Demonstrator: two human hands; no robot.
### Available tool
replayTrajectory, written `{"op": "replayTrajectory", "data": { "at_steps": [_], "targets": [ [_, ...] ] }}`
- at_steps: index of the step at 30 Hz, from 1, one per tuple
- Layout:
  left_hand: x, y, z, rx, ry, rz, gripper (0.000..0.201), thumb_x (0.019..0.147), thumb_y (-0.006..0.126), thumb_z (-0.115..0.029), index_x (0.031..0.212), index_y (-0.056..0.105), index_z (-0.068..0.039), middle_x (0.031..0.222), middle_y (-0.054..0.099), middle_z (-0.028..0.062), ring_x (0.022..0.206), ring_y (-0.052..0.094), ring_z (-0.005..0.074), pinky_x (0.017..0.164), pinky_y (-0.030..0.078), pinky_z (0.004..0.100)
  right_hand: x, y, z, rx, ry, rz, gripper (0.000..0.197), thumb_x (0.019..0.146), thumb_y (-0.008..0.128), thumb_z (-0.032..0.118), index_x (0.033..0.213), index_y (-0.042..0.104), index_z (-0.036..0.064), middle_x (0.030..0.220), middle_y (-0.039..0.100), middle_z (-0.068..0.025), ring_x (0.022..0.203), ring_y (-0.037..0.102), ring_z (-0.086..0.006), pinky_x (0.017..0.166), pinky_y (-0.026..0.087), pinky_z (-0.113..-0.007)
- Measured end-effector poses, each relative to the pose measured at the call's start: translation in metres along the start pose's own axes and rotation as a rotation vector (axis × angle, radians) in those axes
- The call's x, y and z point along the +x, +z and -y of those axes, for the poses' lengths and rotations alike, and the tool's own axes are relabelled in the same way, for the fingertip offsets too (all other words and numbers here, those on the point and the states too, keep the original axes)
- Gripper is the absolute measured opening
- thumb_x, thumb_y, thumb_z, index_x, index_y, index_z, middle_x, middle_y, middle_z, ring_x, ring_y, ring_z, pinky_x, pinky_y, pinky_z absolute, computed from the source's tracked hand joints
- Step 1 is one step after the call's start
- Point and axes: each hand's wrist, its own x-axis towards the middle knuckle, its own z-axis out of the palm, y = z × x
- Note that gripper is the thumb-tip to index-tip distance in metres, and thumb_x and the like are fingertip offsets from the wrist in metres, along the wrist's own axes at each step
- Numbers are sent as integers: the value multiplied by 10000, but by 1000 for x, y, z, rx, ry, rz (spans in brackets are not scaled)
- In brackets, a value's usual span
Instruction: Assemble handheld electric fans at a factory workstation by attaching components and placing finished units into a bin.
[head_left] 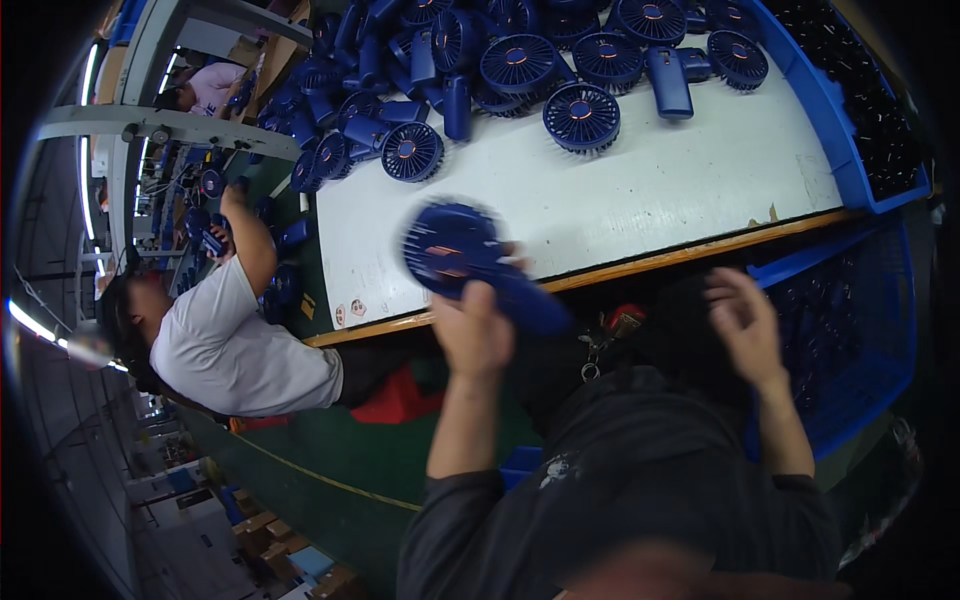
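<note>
My left hand [475,325] grips a dark blue handheld fan [455,245] over the front edge of the white table [620,190]. Motion smears the fan; its round grille points away from me and its handle slants down to the right. My right hand [745,325] holds nothing, its fingers apart, beside the blue crate [850,340] at my right. Across the table's far side lies a heap of similar blue fans [520,65]. One fan [582,115] rests grille up, nearer to me than the heap.
A blue bin [850,130] of small dark parts stands at the table's right end. To my left a co-worker in a white shirt [235,340] handles fans at a green surface. A red stool [395,395] is under the table's left side. Keys [592,355] hang at my waist.
</note>
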Motion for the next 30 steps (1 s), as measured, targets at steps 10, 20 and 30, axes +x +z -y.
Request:
{"op": "replayTrajectory", "data": {
  "at_steps": [10,20,30],
  "targets": [
    [-17,53,49,-381,-775,147,688,980,413,-587,1244,519,39,1047,661,207,1172,575,424,1026,457,543,28,82,58,-481,-648,401,428,868,692,302,1090,545,-32,946,579,-231,833,632,-404,708,542,-449],
    [-30,76,59,-301,-505,550,875,768,820,-389,1386,400,65,1271,567,208,1325,443,361,1115,351,520,166,-119,157,-1003,-335,16,236,867,623,189,1040,646,31,906,688,-187,847,667,-346,807,521,-406],
    [-21,68,43,-355,-397,534,340,874,677,-45,1179,542,22,957,584,194,953,618,344,648,635,409,253,-304,56,-1129,-347,-528,429,735,587,-55,1156,610,26,945,685,-165,879,667,-306,788,531,-388]
  ]
}}
